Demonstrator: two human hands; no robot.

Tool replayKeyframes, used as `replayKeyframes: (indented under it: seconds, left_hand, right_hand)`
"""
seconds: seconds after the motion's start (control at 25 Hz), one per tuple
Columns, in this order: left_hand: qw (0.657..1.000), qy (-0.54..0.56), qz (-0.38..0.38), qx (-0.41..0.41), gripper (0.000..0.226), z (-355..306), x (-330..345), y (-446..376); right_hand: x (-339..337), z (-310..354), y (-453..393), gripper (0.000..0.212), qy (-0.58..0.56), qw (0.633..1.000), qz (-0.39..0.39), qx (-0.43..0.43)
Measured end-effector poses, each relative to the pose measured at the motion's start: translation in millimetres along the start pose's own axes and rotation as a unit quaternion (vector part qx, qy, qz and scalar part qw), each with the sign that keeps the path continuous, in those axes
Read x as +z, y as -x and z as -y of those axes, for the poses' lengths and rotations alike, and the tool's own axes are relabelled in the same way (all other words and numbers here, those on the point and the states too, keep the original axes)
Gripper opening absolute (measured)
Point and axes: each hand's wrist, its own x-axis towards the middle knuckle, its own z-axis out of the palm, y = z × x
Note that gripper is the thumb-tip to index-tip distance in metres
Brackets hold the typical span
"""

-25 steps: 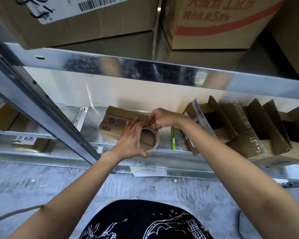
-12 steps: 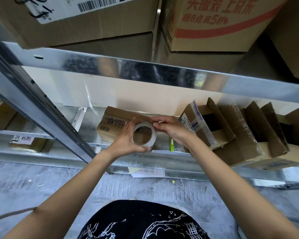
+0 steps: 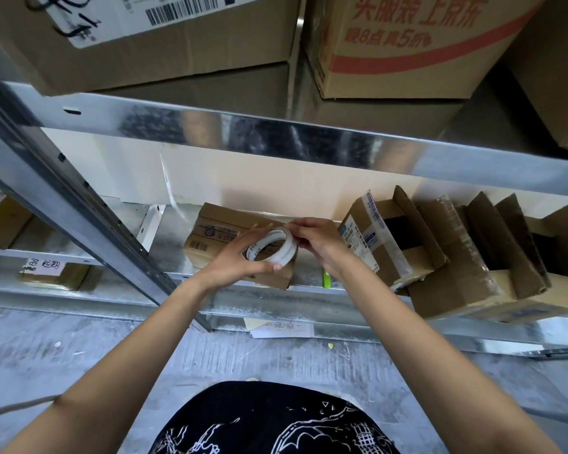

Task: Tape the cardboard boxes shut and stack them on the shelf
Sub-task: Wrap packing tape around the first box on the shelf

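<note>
A roll of clear tape point(image 3: 281, 245) is gripped by my left hand point(image 3: 240, 257), thumb under it and fingers over its top. My right hand point(image 3: 318, 239) pinches the roll's outer edge at the upper right with its fingertips. Both hands hover just above a small closed cardboard box point(image 3: 210, 231) lying on the low metal shelf point(image 3: 164, 250). To the right stand several open cardboard boxes point(image 3: 397, 244) with flaps up, leaning against one another.
A slanted metal upright point(image 3: 79, 204) crosses at the left. The upper shelf beam point(image 3: 309, 139) carries large cartons point(image 3: 407, 44). A green strip-like object point(image 3: 326, 278) lies on the shelf under my right wrist. Papers point(image 3: 282, 329) lie on the grey concrete floor below.
The tape roll was lifted slightly and tilted, its hole now facing me more. My right hand shifted from the roll's top to pinching its right edge.
</note>
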Motion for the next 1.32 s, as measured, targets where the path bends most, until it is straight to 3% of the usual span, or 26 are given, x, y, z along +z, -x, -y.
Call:
replayKeyframes:
  seconds: [0.12, 0.44, 0.52, 0.64, 0.72, 0.84, 0.96, 1.04, 1.2, 1.32]
  left_hand:
    - [1.0, 0.008, -0.001, -0.008, 0.08, -2, -1, 1]
    - [0.999, -0.015, -0.005, -0.035, 0.087, -11, 1, 3]
    - [1.0, 0.014, 0.0, -0.027, 0.073, -14, 1, 7]
    - [0.998, 0.052, -0.016, -0.026, 0.038, -21, 2, 8]
    - [0.998, 0.053, -0.024, -0.026, 0.032, -20, 3, 7]
    - [0.999, 0.041, -0.02, -0.023, 0.044, -14, 3, 5]
    - [0.999, 0.037, -0.018, -0.019, 0.063, -7, 2, 2]
    - [0.999, 0.031, -0.022, -0.016, 0.072, -5, 3, 2]
    - [1.0, 0.018, -0.017, -0.009, 0.086, -2, 2, 2]
    - [0.999, 0.027, -0.026, -0.001, 0.097, 1, 4, 0]
  right_hand:
    - [6, -8, 1, 0.014, 0.077, 0.995, -0.044, -0.042]
    - [-7, -7, 22, 0.01, -0.01, 0.988, -0.064, -0.138]
    - [-2, -6, 21, 0.009, -0.026, 0.989, -0.063, -0.128]
    - [1, -3, 20, 0.033, -0.077, 0.991, -0.054, -0.098]
    - [3, -3, 20, 0.025, -0.079, 0.99, -0.057, -0.102]
    - [6, -2, 22, 0.035, -0.092, 0.991, -0.065, -0.068]
    - [3, -7, 24, 0.021, -0.039, 0.994, -0.04, -0.095]
    - [3, -7, 25, 0.024, -0.047, 0.994, -0.027, -0.099]
    - [9, -2, 18, 0.004, -0.045, 0.994, -0.079, -0.066]
    - [15, -5, 12, 0.025, -0.008, 0.989, -0.138, -0.052]
